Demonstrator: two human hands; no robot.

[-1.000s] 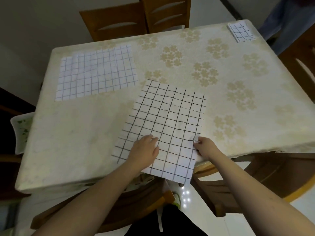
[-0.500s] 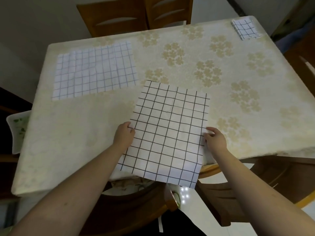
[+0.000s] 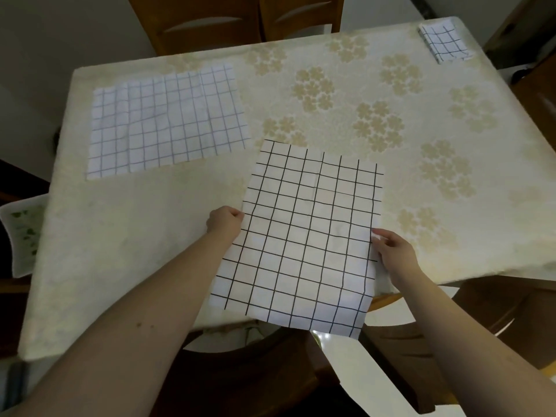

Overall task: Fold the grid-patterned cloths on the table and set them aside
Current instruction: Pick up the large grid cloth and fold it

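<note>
At 6 o'clock on the table [image 3: 391, 182], the cloth [image 3: 304, 236] overhangs the edge, thin and limp. Your left hand [image 3: 224, 222] and right hand [image 3: 394, 251] pinch its side edges; take corners for folding.

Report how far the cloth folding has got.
Done: one small folded grid cloth sits at the table's far right corner. In hand: the left hand and right hand pinch the side edges of the black-lined grid cloth, still unfolded. Left: the pale blue-lined grid cloth lies flat, untouched.
</note>
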